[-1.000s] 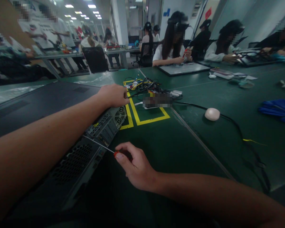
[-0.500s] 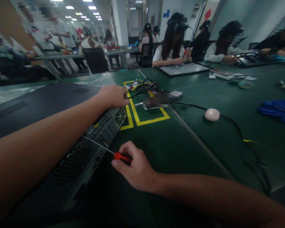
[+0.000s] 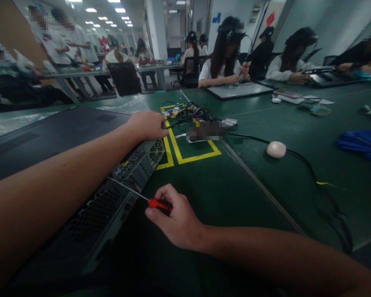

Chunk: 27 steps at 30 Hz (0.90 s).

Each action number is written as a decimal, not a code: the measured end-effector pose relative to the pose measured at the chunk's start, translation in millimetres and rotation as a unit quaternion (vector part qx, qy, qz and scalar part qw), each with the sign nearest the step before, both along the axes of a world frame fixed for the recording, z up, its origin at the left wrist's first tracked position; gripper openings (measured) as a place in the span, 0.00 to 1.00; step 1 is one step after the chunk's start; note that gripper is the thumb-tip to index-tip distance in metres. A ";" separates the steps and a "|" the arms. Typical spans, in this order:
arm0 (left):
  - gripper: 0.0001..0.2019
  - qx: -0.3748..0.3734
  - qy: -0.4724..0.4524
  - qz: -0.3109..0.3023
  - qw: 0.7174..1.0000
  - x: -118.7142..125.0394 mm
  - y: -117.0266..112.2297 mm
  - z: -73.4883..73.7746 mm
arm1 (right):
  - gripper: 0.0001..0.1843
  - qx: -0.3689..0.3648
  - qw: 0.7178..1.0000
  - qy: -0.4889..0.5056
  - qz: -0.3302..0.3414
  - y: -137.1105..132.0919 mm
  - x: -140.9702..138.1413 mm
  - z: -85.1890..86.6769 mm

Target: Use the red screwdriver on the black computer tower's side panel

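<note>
A black computer case (image 3: 64, 136) lies on its side at the left, its rear panel turned toward the right. My left hand (image 3: 148, 125) is at the far corner of that panel, fingers curled down over the edge. In my right hand (image 3: 179, 218), closed around the handle, is a red and black screwdriver (image 3: 159, 204). Its thin shaft points left to the rear panel, and the tip meets the panel near my left forearm; whether it sits on a screw is too small to tell. A round fan grille (image 3: 156, 151) shows below my left hand.
Tangled cables (image 3: 194, 110) and a partly blurred dark unit lie beyond the case near yellow tape (image 3: 200, 156). A pale mouse-shaped object (image 3: 276, 149), a black cord and a blue bundle (image 3: 363, 144) are on the green table (image 3: 247, 214). Several people work across it.
</note>
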State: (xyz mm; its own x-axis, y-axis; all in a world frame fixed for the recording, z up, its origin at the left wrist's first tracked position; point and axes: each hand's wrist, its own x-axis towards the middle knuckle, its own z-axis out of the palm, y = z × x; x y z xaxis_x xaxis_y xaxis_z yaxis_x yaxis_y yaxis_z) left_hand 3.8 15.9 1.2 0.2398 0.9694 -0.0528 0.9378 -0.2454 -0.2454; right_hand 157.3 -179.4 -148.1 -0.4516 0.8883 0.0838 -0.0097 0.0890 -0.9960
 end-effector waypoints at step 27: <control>0.29 0.013 -0.005 -0.006 1.000 -4.5 3.5 -1.5 | 0.26 -0.001 1.000 -0.010 -0.002 -1.0 1.0 6.6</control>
State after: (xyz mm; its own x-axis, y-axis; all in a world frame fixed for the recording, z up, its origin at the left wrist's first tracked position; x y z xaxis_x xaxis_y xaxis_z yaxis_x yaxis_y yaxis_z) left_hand -0.7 19.5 -0.3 0.2512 0.9676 -0.0255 0.9375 -0.2498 -0.2423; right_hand 158.3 -180.5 -141.5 -0.4488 0.8907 0.0728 0.0103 0.0866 -0.9962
